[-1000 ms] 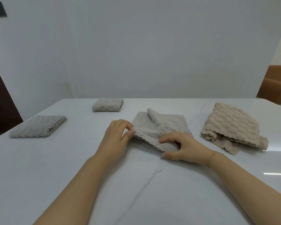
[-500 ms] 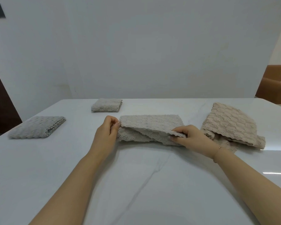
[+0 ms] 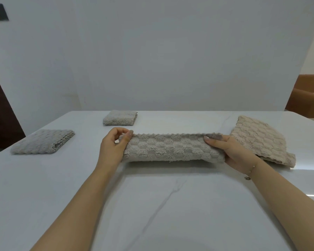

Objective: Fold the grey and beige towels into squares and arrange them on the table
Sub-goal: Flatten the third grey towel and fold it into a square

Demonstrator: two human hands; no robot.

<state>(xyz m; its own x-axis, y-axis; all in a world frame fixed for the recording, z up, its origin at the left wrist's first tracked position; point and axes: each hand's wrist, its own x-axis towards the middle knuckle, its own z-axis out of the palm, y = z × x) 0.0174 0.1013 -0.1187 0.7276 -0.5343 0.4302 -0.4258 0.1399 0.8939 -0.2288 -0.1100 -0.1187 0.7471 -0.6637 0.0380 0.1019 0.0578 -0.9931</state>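
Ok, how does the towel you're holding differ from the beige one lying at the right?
The held grey towel is doubled into a long strip, pinched at its ends by the left hand and right hand; the beige towel lies untouched on the table. The grey towel's edges line up; the beige towel is loosely folded, a lower layer sticking out. Colours differ: grey against warmer beige. Both share a tufted checked texture.

Near half of counter [image 3: 152,205] bare, open for passage. Beige towel [image 3: 261,140] just right of the right hand [image 3: 237,153]. Two folded grey towels [image 3: 43,142] [image 3: 120,117] left and far-left, well apart, open lanes between.
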